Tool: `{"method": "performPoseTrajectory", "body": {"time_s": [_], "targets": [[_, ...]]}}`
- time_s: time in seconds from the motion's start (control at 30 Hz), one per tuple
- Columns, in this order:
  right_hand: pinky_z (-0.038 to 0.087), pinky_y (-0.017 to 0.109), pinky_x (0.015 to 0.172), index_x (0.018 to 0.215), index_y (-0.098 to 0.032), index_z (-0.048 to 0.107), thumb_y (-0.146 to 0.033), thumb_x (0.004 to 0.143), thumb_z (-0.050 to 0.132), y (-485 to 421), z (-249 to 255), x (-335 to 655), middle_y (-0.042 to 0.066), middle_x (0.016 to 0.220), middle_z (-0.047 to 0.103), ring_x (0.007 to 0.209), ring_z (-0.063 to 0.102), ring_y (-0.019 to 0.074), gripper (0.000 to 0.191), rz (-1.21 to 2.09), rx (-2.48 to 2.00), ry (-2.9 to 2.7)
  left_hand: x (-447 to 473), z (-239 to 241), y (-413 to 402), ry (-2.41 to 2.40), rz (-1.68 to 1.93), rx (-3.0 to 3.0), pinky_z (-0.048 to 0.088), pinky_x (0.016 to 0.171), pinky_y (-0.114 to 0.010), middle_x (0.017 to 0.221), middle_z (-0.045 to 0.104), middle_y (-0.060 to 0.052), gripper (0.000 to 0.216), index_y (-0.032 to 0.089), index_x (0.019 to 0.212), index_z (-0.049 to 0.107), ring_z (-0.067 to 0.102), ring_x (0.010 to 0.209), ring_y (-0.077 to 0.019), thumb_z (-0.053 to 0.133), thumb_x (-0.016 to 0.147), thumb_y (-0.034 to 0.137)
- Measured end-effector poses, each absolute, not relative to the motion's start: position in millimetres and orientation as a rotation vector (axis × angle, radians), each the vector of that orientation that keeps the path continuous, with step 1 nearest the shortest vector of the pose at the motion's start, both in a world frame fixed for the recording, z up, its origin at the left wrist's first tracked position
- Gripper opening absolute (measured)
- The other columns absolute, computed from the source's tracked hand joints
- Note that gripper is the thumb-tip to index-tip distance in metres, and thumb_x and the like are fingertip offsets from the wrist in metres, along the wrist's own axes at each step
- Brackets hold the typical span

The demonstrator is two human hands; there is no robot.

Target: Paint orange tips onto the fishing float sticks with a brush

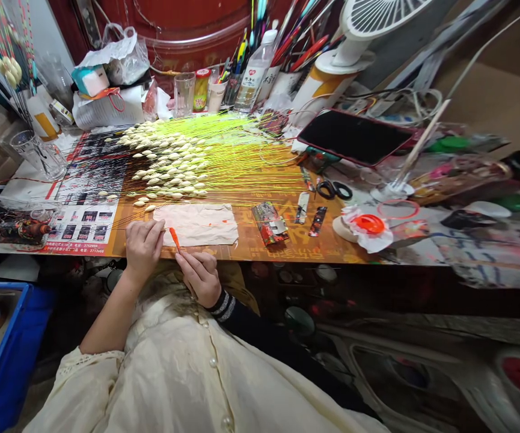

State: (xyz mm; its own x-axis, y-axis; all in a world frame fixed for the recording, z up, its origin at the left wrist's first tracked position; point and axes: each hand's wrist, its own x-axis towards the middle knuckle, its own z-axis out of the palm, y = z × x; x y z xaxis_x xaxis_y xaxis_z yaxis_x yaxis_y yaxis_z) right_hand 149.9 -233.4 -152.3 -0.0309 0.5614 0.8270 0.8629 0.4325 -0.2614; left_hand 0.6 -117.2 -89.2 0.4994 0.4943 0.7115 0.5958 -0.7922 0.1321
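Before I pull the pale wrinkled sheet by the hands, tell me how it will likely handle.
The pale sheet is probably floppy, as its surface is creased. It looks light, being thin and flat. If pulled, it may overhang the table, lying near its edge.

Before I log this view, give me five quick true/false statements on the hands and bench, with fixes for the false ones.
1. The right hand holds the orange-tipped stick. True.
2. The black-handled scissors lie to the right of the pale sheet. True.
3. The pale sheet is free of any marks. False: it bears small orange marks.
4. The scissors are in the left hand. False: they lie on the table, and the left hand is at the sheet's left edge.
5. The red-lidded jar stands to the left of the clear bottle. True.
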Motion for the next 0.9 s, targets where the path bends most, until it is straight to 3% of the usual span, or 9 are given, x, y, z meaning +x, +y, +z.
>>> {"method": "performPoseTrajectory", "body": {"time_s": [0.43,0.9], "targets": [[0.043,0.040,0.098,0.148,-0.016,0.041,-0.006,0.090,0.058,-233.8,-152.4,151.5,0.011,0.123,0.068,0.107,0.052,0.0217,0.062,-0.353,-1.176,-1.730,0.5,-88.3,-116.9,-0.933,-1.185,-2.581,0.041,0.099,-0.039,0.108,0.070,-0.007,0.028,0.021,0.121,0.063,0.060,0.101,-0.0212,0.057,0.094,0.022],[0.054,0.041,0.092,0.148,-0.021,0.041,-0.010,0.090,0.053,-236.3,-159.9,160.0,0.010,0.118,0.069,0.105,0.059,0.0222,0.061,-0.359,-1.115,-1.732,2.8,-81.2,-116.4,-0.843,-1.254,-2.557,0.043,0.094,-0.037,0.100,0.073,-0.008,0.027,0.019,0.121,0.062,0.065,0.096,-0.0190,0.052,0.097,0.022]]}}
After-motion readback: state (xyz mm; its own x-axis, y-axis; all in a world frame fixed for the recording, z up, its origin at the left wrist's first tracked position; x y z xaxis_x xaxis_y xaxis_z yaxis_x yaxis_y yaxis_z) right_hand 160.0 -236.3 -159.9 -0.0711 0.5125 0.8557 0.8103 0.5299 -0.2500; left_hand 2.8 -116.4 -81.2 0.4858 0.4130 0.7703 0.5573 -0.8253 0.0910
